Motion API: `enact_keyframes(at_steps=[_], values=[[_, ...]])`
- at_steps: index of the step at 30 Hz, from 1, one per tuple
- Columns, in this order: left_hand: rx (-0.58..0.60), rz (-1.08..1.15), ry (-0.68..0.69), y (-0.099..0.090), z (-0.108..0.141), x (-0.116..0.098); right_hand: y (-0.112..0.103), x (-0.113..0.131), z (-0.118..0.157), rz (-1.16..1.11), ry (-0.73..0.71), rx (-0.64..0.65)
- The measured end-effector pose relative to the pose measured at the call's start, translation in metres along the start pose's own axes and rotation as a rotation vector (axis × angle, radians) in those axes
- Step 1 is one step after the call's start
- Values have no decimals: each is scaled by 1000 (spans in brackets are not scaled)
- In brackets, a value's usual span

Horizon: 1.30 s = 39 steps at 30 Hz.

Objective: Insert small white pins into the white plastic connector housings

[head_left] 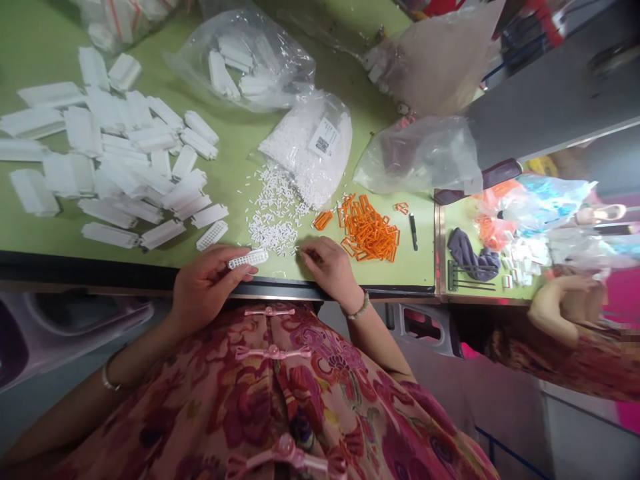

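My left hand (207,283) is closed round one end of a white plastic connector housing (249,259), whose face shows rows of small holes. The housing is held just above the table's front edge. My right hand (330,270) rests at the edge of the table with its fingers curled together; whatever is between the fingertips is too small to make out. Just beyond both hands lies a scatter of tiny white plugs (273,223), spilling from a clear bag (313,147) with a printed label. A pile of orange plastic clips (370,230) lies right of my right hand.
Many white connector housings (125,147) lie heaped at the left. Behind them are a clear bag (250,57) of housings and another clear bag (420,157). A black pen-like tool (413,232) lies by the clips. At the far right is another person's arm (560,310).
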<state>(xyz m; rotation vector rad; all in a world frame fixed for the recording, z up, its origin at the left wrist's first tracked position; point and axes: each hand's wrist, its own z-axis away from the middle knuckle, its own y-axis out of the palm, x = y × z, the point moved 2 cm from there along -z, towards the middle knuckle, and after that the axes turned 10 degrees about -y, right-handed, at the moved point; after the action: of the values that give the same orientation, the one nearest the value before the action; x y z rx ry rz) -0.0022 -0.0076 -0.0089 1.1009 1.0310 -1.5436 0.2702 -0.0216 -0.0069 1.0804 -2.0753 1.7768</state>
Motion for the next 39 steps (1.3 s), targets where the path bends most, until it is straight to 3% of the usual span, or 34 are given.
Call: enact_keyframes(at_steps=[10,16,20,24,30,36,39], values=[[20,-58,88,3,-4,4,11,7,-4,78,-15,138],[7,-168,107,4,-5,4,5,31,-13,-243,-65,3],[-38,-307,177,3,-4,2,5,53,-24,-337,-89,-15],[-42,-380,227,3,-3,0,12,61,-30,-304,-122,20],[-33,-435,300,4,-1,1,16,62,-32,-186,-58,114],[13,-447,314,5,-1,5,11,65,-33,-132,10,207],[35,-415,282,5,-2,3,13,65,-31,-122,9,196]])
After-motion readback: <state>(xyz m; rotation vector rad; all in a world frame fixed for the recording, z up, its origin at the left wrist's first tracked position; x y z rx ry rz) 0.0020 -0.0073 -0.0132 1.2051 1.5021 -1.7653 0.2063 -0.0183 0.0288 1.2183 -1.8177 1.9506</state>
